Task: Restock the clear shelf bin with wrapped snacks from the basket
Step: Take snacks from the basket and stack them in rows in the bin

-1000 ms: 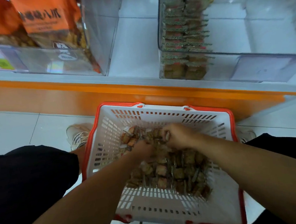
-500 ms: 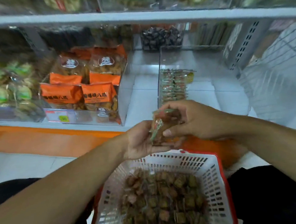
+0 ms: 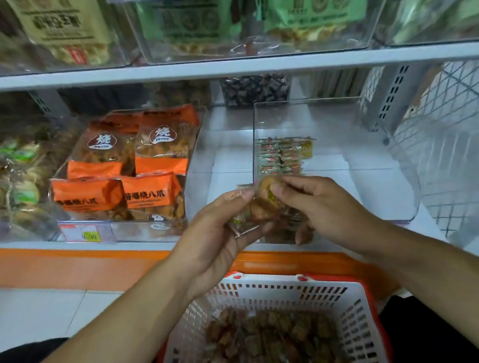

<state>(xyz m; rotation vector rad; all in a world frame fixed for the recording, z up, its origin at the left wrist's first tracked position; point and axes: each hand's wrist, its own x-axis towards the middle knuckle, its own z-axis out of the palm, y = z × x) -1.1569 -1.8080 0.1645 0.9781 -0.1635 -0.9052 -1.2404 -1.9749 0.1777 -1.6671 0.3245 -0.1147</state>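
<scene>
Both hands have risen from the basket of snacks nearest; left hand and right hand grasp a bunch of wrapped snacks together before the clear bin, stacked snacks at its left wall, orange bags farther left

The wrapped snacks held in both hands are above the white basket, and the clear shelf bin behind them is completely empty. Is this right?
Not quite. In the head view both hands, left hand and right hand, do hold wrapped snacks above the white basket, but the clear shelf bin is not empty: a stack of snack packs already stands in it.
</scene>
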